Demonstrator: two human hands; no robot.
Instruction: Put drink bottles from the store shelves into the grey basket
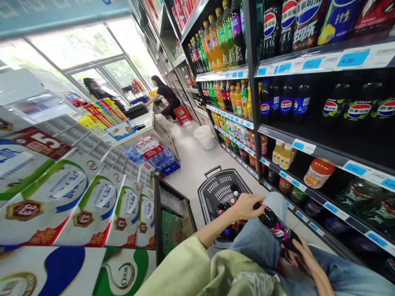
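Observation:
A dark cola bottle (275, 225) with a red, white and blue label lies slanted across my knee in blue jeans. My left hand (247, 206) is closed round its neck end, just over a grey shopping basket (212, 190) that holds several bottles. My right hand (304, 255) grips the lower end of the same bottle, fingers curled under it.
Dark shelves (308, 142) of soft drinks run along the right. Stacked printed cartons (74, 193) fill the left. A white bucket (204, 136) and a red stool (182, 114) stand down the aisle, where one person bends near a counter (140, 123) and another stands behind it.

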